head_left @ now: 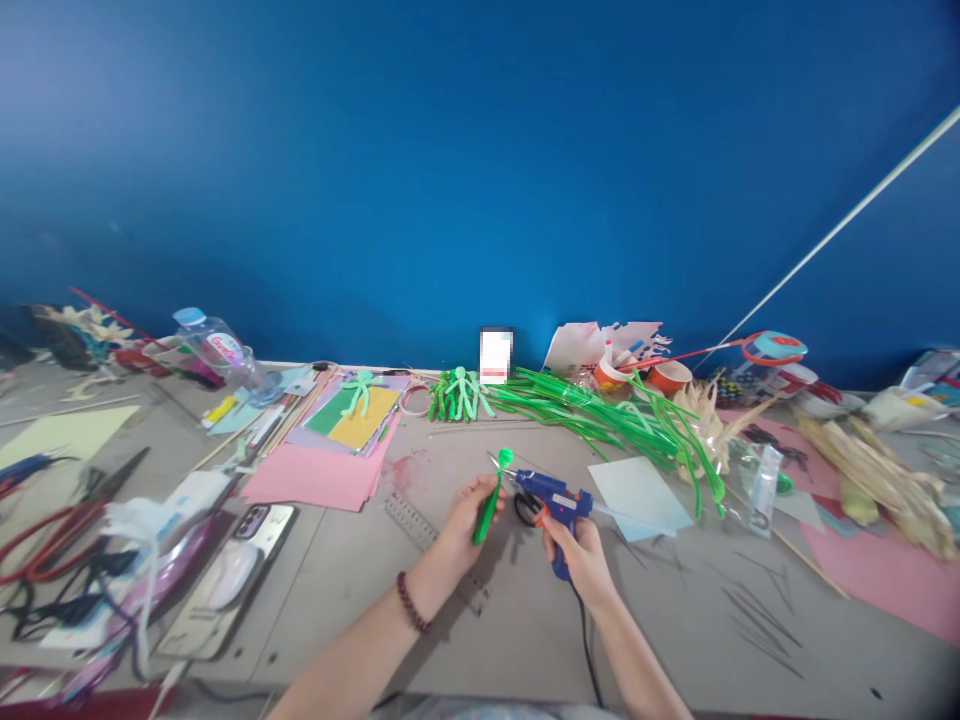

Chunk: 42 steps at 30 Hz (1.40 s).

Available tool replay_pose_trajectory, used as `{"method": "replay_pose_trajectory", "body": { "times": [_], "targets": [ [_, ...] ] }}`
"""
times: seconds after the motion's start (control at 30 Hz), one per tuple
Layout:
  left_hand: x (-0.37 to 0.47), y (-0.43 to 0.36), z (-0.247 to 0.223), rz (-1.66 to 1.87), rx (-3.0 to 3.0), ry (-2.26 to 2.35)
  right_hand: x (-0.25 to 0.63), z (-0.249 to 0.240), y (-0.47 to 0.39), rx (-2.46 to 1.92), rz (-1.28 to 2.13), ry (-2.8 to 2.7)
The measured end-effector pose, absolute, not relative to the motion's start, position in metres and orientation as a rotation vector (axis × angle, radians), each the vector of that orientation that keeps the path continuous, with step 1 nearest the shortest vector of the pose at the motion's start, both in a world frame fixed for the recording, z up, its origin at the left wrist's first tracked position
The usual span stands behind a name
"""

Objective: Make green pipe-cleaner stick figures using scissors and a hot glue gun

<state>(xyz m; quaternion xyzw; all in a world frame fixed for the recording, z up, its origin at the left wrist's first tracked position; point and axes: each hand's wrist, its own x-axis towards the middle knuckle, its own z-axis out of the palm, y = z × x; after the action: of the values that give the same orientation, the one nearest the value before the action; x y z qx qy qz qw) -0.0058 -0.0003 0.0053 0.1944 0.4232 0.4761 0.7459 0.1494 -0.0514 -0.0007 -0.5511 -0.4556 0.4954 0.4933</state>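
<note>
Near the middle of the table, my left hand (469, 515) is closed round a green pipe-cleaner piece (487, 508) with a small round head at its top. My right hand (577, 550) grips the handle of a blue glue gun (551, 492), its fingers at the orange trigger. The gun's nozzle points left, close to the round green head; whether they touch I cannot tell. Black-handled scissors (527, 508) show behind the gun, between my hands. A clear ruler (411, 520) lies partly under my left forearm. From the gun a black cord runs down toward the table's front edge.
Green pipe cleaners (600, 405) lie across the back, beside small green figures (459, 395) and a phone (496, 355). Pink paper (315, 478), another phone (232, 580), red-handled scissors (71, 530) and a bottle (217, 345) are on the left. Pale blue paper (637, 495) and dried husks (877, 480) lie right.
</note>
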Motion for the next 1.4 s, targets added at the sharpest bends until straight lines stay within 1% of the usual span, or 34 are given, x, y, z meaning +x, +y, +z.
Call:
{"method": "replay_pose_trajectory", "body": {
  "times": [0.2, 0.4, 0.53, 0.63, 0.7, 0.83, 1.0, 1.1, 1.27, 1.4],
  "targets": [
    [-0.009, 0.002, 0.008, 1.041, 0.319, 0.900, 0.151, 0.002, -0.052, -1.386, 1.146, -1.127],
    [-0.008, 0.002, 0.008, 1.144, 0.489, 0.970, 0.172, 0.006, -0.051, -1.390, 1.129, -0.971],
    [-0.006, 0.003, 0.005, 1.203, 0.532, 0.996, 0.194, 0.009, -0.053, -1.460, 1.206, -0.835],
    [-0.006, 0.003, 0.005, 1.201, 0.514, 0.986, 0.214, 0.009, -0.056, -1.537, 1.293, -0.741],
    [-0.006, 0.003, 0.005, 1.190, 0.508, 0.976, 0.229, 0.006, -0.057, -1.625, 1.293, -0.700],
    [-0.007, 0.003, 0.004, 1.198, 0.509, 0.958, 0.263, -0.003, -0.056, -1.927, 1.183, -0.736],
    [-0.007, 0.003, 0.004, 1.199, 0.494, 0.941, 0.290, -0.010, -0.050, -2.438, 0.836, -1.141],
    [-0.008, 0.002, 0.006, 1.180, 0.507, 0.950, 0.289, -0.009, -0.047, -2.569, 0.751, -1.339],
    [-0.008, 0.002, 0.002, 1.165, 0.514, 0.927, 0.276, 0.001, -0.047, -2.739, 0.659, -1.426],
    [-0.008, 0.002, 0.000, 1.191, 0.521, 0.900, 0.273, 0.014, -0.051, -2.785, 0.436, -1.471]
  ]
}}
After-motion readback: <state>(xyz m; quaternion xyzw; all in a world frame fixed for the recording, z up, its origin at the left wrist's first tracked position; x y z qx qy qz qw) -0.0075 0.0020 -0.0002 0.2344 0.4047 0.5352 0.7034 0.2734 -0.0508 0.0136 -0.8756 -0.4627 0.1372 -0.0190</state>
